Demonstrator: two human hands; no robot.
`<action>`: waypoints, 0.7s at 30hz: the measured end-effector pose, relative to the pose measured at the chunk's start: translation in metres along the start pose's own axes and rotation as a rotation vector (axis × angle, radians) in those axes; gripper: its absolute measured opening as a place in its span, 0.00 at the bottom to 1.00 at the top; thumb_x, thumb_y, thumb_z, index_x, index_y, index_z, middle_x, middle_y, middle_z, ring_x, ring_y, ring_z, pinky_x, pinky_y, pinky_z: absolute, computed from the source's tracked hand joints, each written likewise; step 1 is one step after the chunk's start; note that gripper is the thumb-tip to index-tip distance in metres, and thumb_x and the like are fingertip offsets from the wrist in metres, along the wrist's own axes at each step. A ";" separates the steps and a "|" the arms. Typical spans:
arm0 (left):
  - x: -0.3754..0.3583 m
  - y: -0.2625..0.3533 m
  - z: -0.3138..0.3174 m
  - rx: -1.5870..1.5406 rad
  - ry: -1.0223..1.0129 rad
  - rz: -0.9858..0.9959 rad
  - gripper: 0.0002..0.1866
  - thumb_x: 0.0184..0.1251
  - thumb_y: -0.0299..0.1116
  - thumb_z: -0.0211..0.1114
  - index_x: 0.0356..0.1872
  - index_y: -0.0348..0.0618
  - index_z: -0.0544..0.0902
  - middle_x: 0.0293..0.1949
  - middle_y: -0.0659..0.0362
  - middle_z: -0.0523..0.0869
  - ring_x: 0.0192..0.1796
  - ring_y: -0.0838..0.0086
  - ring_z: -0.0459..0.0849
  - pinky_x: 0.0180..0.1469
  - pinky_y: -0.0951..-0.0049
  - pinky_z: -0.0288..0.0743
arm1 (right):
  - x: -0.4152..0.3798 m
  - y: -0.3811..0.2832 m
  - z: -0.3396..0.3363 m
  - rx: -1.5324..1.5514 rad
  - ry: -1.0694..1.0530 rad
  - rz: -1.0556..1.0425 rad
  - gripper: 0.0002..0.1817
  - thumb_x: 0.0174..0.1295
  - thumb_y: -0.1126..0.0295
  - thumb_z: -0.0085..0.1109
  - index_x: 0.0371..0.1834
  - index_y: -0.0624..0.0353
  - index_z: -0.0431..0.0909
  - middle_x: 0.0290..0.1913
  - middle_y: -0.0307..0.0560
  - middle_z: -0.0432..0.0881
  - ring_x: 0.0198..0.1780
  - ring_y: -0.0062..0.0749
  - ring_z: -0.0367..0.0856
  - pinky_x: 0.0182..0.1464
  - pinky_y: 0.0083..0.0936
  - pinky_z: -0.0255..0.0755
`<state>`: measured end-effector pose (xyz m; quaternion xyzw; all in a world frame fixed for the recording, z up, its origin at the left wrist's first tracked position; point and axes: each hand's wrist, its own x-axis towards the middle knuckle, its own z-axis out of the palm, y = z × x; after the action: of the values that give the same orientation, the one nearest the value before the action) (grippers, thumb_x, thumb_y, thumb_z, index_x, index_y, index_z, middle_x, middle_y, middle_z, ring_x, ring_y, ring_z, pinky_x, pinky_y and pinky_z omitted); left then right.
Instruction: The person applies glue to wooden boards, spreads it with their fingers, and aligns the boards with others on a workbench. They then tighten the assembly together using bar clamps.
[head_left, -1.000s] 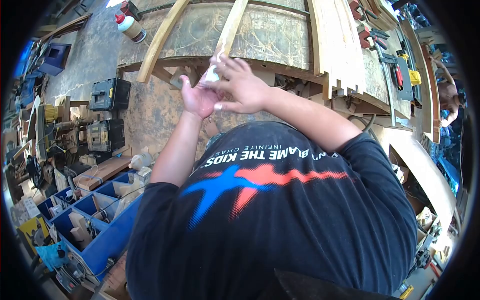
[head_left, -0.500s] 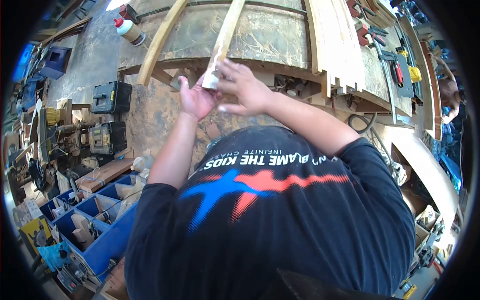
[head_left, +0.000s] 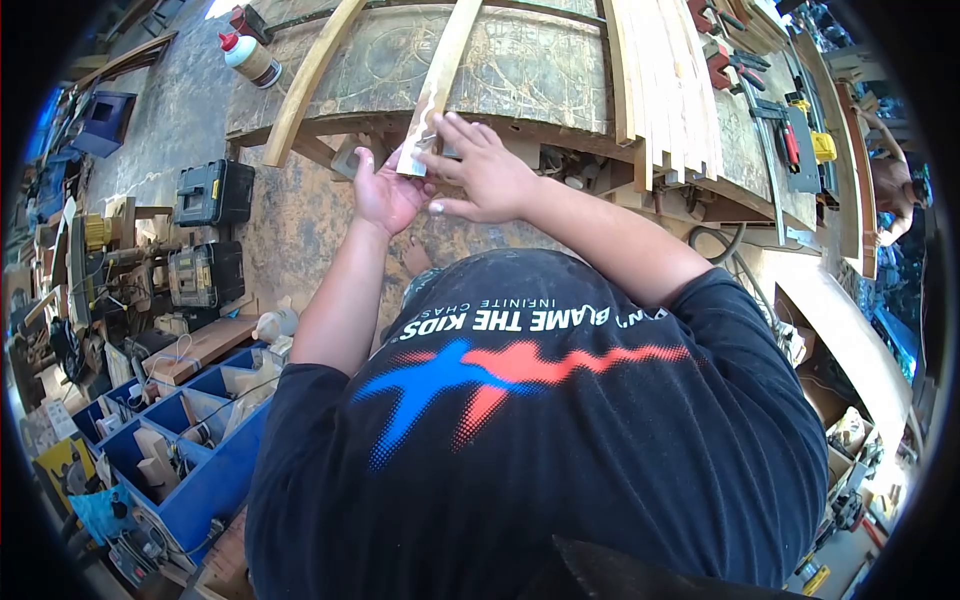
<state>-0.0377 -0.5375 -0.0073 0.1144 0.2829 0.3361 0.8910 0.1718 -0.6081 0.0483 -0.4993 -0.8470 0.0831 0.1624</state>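
Observation:
A long pale wooden strip (head_left: 450,62) lies on the workbench with its near end jutting past the edge. A wavy white line of what looks like glue runs along its near part. My left hand (head_left: 388,198) is palm up under that end, fingers curled beneath the strip and thumb standing apart. My right hand (head_left: 485,172) is over the strip's right side, its fingers spread and the tips at the glue on the near end. Something white marks the right thumb tip. A white bottle with a red cap (head_left: 250,60) stands on the bench to the left.
Another wooden strip (head_left: 310,85) overhangs the workbench (head_left: 540,75) at left. Several boards (head_left: 665,90) lie side by side at right, near red clamps (head_left: 718,65). Black toolboxes (head_left: 213,193) and a blue divided bin (head_left: 215,475) are on the left. Another person (head_left: 895,180) is at far right.
My right hand's fingers have shifted slightly on the strip's near end, and less white shows at the tip. My left hand stays under the strip. The whole view has moved slightly.

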 end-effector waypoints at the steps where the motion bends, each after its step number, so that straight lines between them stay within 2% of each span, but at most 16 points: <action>1: 0.002 -0.001 0.001 0.013 0.010 0.004 0.51 0.77 0.76 0.24 0.69 0.44 0.80 0.54 0.53 0.86 0.47 0.62 0.81 0.48 0.61 0.74 | 0.005 0.005 0.001 -0.049 -0.050 0.000 0.41 0.70 0.29 0.49 0.82 0.36 0.67 0.86 0.69 0.49 0.87 0.63 0.45 0.82 0.62 0.44; 3: 0.007 -0.003 -0.002 0.039 0.032 0.014 0.48 0.80 0.73 0.24 0.68 0.44 0.80 0.53 0.53 0.87 0.45 0.62 0.81 0.47 0.62 0.73 | 0.018 0.011 -0.006 -0.146 -0.149 -0.003 0.43 0.71 0.26 0.44 0.83 0.36 0.65 0.87 0.67 0.46 0.88 0.61 0.43 0.83 0.62 0.41; 4: 0.010 -0.003 -0.011 0.011 -0.029 -0.013 0.46 0.81 0.71 0.25 0.68 0.44 0.79 0.54 0.53 0.87 0.45 0.62 0.82 0.47 0.61 0.75 | 0.022 0.014 -0.011 -0.188 -0.229 0.097 0.45 0.71 0.24 0.38 0.84 0.37 0.62 0.88 0.63 0.43 0.88 0.58 0.39 0.84 0.61 0.36; 6: 0.014 0.000 -0.027 -0.048 -0.147 -0.063 0.42 0.84 0.68 0.28 0.69 0.44 0.78 0.57 0.53 0.86 0.46 0.62 0.84 0.49 0.60 0.77 | 0.031 0.027 -0.006 -0.275 -0.122 0.239 0.46 0.70 0.24 0.40 0.84 0.37 0.62 0.88 0.62 0.43 0.89 0.56 0.39 0.85 0.61 0.36; 7: 0.017 0.000 -0.033 -0.030 -0.122 -0.038 0.41 0.84 0.67 0.29 0.69 0.44 0.78 0.57 0.53 0.87 0.45 0.63 0.83 0.47 0.61 0.77 | 0.033 0.032 -0.003 -0.318 -0.080 0.303 0.46 0.70 0.24 0.40 0.84 0.37 0.62 0.88 0.62 0.44 0.89 0.56 0.39 0.85 0.61 0.36; 11: 0.020 -0.004 -0.028 0.035 -0.038 0.024 0.38 0.86 0.65 0.33 0.68 0.44 0.77 0.54 0.55 0.88 0.42 0.66 0.83 0.43 0.63 0.78 | 0.028 0.016 -0.010 -0.183 -0.186 -0.176 0.47 0.68 0.23 0.43 0.83 0.40 0.65 0.87 0.63 0.47 0.88 0.57 0.45 0.84 0.62 0.38; 13: 0.021 -0.005 -0.031 0.065 -0.010 0.029 0.36 0.86 0.63 0.34 0.68 0.44 0.77 0.53 0.55 0.88 0.43 0.67 0.84 0.42 0.64 0.78 | 0.027 0.022 0.000 -0.238 -0.136 0.044 0.46 0.69 0.24 0.43 0.83 0.39 0.65 0.87 0.63 0.48 0.87 0.57 0.47 0.84 0.62 0.40; 16: 0.019 -0.003 -0.028 0.084 -0.020 -0.019 0.30 0.87 0.57 0.41 0.67 0.44 0.78 0.53 0.54 0.88 0.44 0.69 0.85 0.42 0.67 0.78 | 0.028 0.042 0.012 -0.337 0.042 0.251 0.44 0.69 0.25 0.43 0.82 0.37 0.66 0.87 0.63 0.49 0.87 0.57 0.46 0.84 0.62 0.40; 19: 0.013 -0.003 -0.019 0.082 -0.028 -0.021 0.27 0.88 0.54 0.45 0.66 0.43 0.78 0.53 0.55 0.89 0.44 0.71 0.86 0.42 0.69 0.78 | 0.020 0.028 -0.011 -0.179 -0.223 -0.197 0.45 0.69 0.24 0.42 0.83 0.37 0.65 0.85 0.70 0.49 0.87 0.61 0.43 0.84 0.63 0.38; 20: 0.013 -0.004 -0.015 0.074 -0.035 -0.012 0.26 0.88 0.53 0.46 0.66 0.42 0.78 0.52 0.55 0.89 0.44 0.71 0.86 0.41 0.69 0.77 | 0.015 0.030 -0.009 -0.155 -0.227 -0.255 0.45 0.70 0.25 0.42 0.83 0.38 0.64 0.85 0.71 0.48 0.87 0.63 0.43 0.83 0.63 0.39; 21: 0.014 -0.005 -0.017 0.078 -0.040 -0.028 0.26 0.88 0.53 0.46 0.66 0.43 0.78 0.52 0.55 0.89 0.44 0.71 0.86 0.41 0.69 0.78 | 0.013 0.034 -0.005 -0.195 -0.176 -0.117 0.44 0.70 0.25 0.42 0.83 0.38 0.64 0.85 0.71 0.48 0.87 0.63 0.43 0.83 0.63 0.40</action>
<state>-0.0357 -0.5315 -0.0289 0.1517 0.2795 0.3099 0.8960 0.1959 -0.5797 0.0455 -0.4532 -0.8897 0.0341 0.0428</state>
